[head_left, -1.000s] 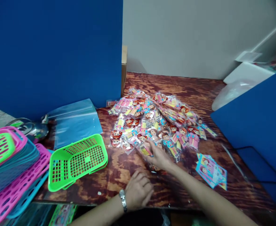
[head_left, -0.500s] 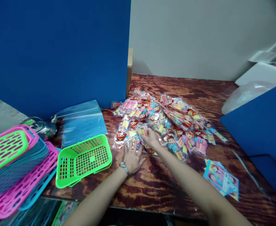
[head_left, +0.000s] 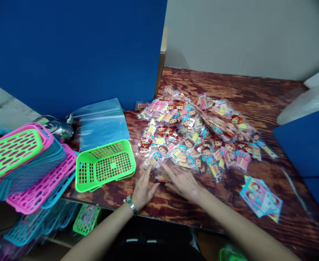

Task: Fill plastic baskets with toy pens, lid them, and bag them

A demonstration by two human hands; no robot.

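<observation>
A heap of clear plastic packets (head_left: pixel 188 125), printed with cartoon girl figures and with yellow and pink pieces inside, covers the middle of the table. My left hand (head_left: pixel 144 188), a metal watch on its wrist, is at the near edge of the heap with thumb and fingers apart. Facing it, my right hand (head_left: pixel 185 182) has its fingers stretched out, touching a small packet (head_left: pixel 162 177) that lies between the two hands. Part of that packet is hidden under the right fingers. To the left of my hands stands a green plastic basket (head_left: pixel 105 165), with no packets in it.
Stacked pink, blue and green baskets (head_left: pixel 26 170) lean at the left edge. Behind the green basket lie clear plastic bags (head_left: pixel 102 123) and a metal kettle-like item (head_left: pixel 60 128). Printed cards (head_left: pixel 261 199) lie at right. Blue panels (head_left: pixel 75 54) border the table (head_left: pixel 279 159).
Both hands have drawn back towards the near table edge. The right hand has moved off the heap, and a small packet now lies between the hands. The view has shifted too.
</observation>
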